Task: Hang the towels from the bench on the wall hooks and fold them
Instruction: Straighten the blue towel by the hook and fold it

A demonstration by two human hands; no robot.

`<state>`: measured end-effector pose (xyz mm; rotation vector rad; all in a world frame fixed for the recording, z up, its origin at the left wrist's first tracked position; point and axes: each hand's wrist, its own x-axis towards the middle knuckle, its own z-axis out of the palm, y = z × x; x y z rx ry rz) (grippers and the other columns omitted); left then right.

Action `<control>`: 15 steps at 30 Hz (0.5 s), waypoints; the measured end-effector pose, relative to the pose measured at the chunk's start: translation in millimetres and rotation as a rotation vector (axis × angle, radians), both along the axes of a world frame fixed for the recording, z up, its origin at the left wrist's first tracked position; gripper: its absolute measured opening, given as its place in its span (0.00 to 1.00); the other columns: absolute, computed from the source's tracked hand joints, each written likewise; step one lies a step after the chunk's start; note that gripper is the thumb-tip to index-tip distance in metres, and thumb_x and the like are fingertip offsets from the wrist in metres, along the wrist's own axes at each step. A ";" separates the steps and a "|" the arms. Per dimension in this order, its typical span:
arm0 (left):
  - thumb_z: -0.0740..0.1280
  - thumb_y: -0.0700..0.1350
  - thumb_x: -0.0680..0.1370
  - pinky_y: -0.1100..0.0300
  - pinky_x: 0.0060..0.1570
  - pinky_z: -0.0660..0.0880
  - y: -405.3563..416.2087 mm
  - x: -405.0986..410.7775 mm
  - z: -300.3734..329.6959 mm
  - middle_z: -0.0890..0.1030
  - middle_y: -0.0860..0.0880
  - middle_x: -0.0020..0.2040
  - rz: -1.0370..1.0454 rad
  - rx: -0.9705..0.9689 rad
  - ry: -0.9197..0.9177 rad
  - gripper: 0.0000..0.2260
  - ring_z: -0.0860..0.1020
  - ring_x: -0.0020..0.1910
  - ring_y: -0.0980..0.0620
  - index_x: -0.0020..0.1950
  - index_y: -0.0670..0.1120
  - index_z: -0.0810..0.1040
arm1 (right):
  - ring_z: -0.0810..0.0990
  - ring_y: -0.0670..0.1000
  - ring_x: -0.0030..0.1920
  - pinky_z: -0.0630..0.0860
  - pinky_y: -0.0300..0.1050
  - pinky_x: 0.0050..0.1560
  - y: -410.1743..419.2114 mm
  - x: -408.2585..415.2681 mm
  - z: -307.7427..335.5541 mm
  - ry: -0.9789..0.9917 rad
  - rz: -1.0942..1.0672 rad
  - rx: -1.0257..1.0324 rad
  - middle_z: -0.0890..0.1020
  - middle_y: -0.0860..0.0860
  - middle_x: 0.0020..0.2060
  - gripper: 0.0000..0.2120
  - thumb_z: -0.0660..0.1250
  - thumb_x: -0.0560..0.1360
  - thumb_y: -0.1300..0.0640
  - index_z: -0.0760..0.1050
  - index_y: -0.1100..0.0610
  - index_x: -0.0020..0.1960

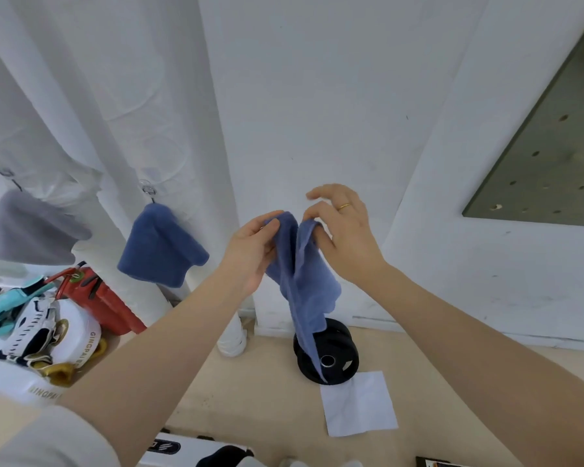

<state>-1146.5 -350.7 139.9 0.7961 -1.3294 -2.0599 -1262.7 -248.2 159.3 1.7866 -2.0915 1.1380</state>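
Both hands pinch the top of a blue towel [300, 271] against the far wall, left hand [253, 247] and right hand [344, 237] apparently gathering its edge for a hook; another blue towel [161, 247] and a grey towel [27, 230] hang left.

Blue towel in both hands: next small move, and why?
Probably lift the held towel to the wall and hook it. Both hands, left and right, pinch its top edge; the hung blue towel and grey towel are already up.
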 end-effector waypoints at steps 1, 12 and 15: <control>0.59 0.40 0.80 0.63 0.43 0.78 0.3 -0.4 0.2 0.82 0.46 0.48 -0.010 -0.011 -0.005 0.09 0.81 0.47 0.51 0.56 0.43 0.78 | 0.72 0.45 0.44 0.68 0.35 0.49 1.6 3.1 4.8 -0.107 0.094 0.053 0.79 0.49 0.44 0.09 0.57 0.73 0.63 0.76 0.58 0.43; 0.59 0.38 0.79 0.62 0.41 0.79 23.3 -9.0 9.8 0.83 0.49 0.39 -0.034 -0.080 0.043 0.08 0.81 0.39 0.52 0.47 0.42 0.77 | 0.74 0.46 0.42 0.71 0.37 0.41 4.1 8.7 3.6 -0.351 -0.148 0.078 0.75 0.47 0.43 0.06 0.66 0.74 0.53 0.72 0.54 0.41; 0.57 0.38 0.80 0.63 0.41 0.79 27.9 -10.2 13.0 0.83 0.49 0.40 -0.072 -0.082 0.073 0.09 0.81 0.40 0.54 0.48 0.43 0.76 | 0.75 0.44 0.40 0.71 0.31 0.39 6.5 7.1 5.8 -0.627 -0.056 0.035 0.77 0.47 0.40 0.06 0.66 0.75 0.57 0.71 0.54 0.41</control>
